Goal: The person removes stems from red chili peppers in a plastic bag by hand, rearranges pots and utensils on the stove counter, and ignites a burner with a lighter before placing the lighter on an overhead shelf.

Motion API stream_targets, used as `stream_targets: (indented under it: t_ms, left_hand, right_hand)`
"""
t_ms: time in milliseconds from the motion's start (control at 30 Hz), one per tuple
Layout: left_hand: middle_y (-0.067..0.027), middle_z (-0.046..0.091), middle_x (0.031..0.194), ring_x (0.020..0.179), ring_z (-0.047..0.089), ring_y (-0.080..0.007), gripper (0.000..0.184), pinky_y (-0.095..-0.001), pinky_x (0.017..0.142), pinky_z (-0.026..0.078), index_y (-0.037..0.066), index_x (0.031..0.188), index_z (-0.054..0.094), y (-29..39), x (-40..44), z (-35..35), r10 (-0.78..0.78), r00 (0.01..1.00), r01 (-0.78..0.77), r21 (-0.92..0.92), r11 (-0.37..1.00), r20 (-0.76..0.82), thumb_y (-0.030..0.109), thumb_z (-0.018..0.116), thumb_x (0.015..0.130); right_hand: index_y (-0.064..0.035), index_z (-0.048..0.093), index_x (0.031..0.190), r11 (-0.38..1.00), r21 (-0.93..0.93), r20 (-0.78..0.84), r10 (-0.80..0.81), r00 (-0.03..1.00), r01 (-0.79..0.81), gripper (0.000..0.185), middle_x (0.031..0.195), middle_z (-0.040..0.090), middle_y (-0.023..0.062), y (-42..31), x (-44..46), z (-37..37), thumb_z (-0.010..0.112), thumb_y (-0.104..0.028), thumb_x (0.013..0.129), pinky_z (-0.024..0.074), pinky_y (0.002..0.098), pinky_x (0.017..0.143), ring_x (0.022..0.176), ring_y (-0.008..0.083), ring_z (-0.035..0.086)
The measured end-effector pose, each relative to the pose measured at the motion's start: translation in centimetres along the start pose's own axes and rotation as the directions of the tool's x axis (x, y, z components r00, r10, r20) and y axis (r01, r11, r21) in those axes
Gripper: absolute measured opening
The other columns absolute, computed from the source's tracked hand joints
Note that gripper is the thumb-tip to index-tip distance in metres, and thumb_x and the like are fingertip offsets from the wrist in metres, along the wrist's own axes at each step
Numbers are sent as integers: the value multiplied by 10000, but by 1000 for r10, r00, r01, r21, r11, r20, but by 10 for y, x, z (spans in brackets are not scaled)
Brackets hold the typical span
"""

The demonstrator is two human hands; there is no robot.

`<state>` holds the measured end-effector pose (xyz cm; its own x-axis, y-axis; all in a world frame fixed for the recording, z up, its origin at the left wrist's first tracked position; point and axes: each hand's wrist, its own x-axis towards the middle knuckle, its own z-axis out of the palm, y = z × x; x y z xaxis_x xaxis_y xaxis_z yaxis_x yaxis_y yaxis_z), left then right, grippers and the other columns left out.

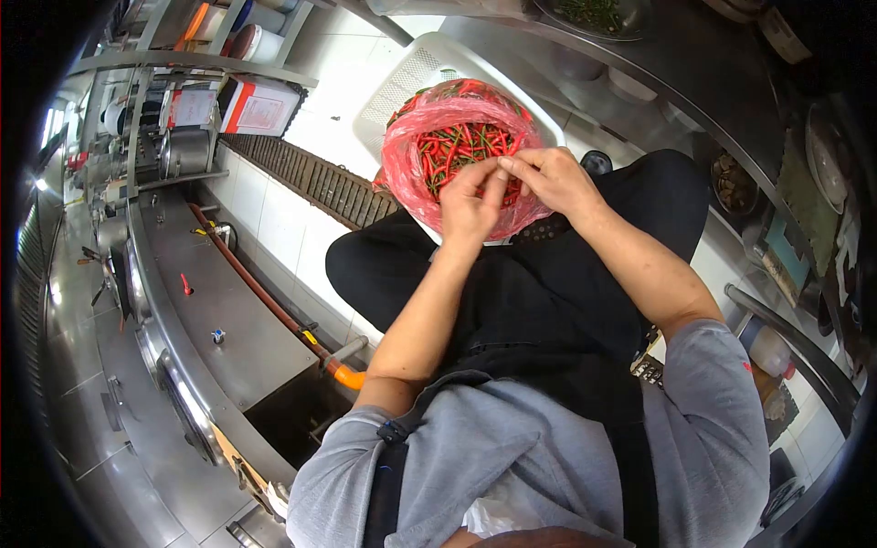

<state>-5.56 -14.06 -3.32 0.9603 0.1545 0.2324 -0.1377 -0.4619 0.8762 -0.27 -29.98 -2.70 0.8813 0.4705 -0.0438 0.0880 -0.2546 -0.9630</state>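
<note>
A pink, see-through plastic bag (406, 151) stands with its mouth spread wide in front of me. Red and dark green chili peppers (461, 146) fill it. Over the opening, my left hand (471, 201) and my right hand (555, 181) meet at the fingertips, both closed in a pinch. A chili pepper seems to be between them, mostly covered by the fingers. Behind and beneath the bag is a white plastic basket (395, 89) with perforated walls, set on the floor between my knees.
A slotted drain grate (311, 178) runs along the tiled floor to the left. Beyond it stands a steel stove counter (215, 301) with an orange pipe (343, 374) along its side. Steel shelving (694, 100) with bowls closes in on the right.
</note>
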Motion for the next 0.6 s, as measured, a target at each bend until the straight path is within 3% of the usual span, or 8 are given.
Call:
stream_targets:
  t_ms: [33,133,233,267,300,400,500,600]
  left_hand:
    - [-119,677,858,706,639,-181,211,-284,656,509,12,1054,686,8,-3,0,43,998,-46,97,994,39,79,675,854]
    - [-122,685,880,725,653,-201,237,-296,661,512,14,1065,686,14,-3,-3,-40,992,31,79,996,117,74,682,836]
    - [-149,680,909,736,650,-231,260,-326,680,513,15,1068,687,4,8,-21,127,965,-153,103,983,230,99,691,822]
    - [-145,684,900,775,658,-232,230,-329,704,514,23,1044,693,1,12,-27,15,988,-46,204,978,151,119,687,835]
    - [-140,688,891,813,666,-232,204,-333,728,515,30,1020,699,0,17,-33,-89,994,67,293,954,61,139,683,848]
    - [-161,672,846,782,656,-323,194,-425,716,512,32,938,676,-21,41,-51,-155,987,95,650,754,35,190,677,827]
    - [-157,669,846,776,650,-332,204,-436,710,506,29,941,664,-33,43,-50,-184,974,44,693,719,130,194,680,823]
    - [-152,666,820,744,664,-296,182,-399,682,514,13,938,651,-20,30,-45,-138,960,-32,585,810,243,134,689,807]
  right_hand:
    - [-11,680,845,998,43,2,52,999,-52,321,670,630,151,3,2,1,599,-312,921,477,365,596,582,241,613]
    - [4,666,837,982,132,40,129,991,-133,312,671,648,108,6,3,-3,578,-280,935,479,339,566,553,185,608]
    - [-1,664,834,975,161,74,144,987,-154,288,658,648,58,9,0,-5,567,-249,943,459,284,510,540,124,595]
    - [-10,669,828,979,139,70,138,988,-147,280,637,639,32,8,1,-4,563,-240,948,439,245,468,534,93,585]
    - [-10,669,828,980,141,69,134,989,-143,280,637,639,32,8,2,-4,563,-240,948,439,245,468,534,93,585]
    - [6,658,857,978,133,65,153,986,-160,247,703,661,63,8,3,-5,578,-216,931,469,290,534,537,117,588]
    - [-1,673,879,989,109,30,101,994,-103,221,719,665,86,6,7,-6,595,-205,914,483,304,575,575,168,606]
    - [-5,683,909,1000,-22,-110,3,994,-5,197,750,665,124,7,4,-8,620,-190,889,498,338,643,665,257,637]
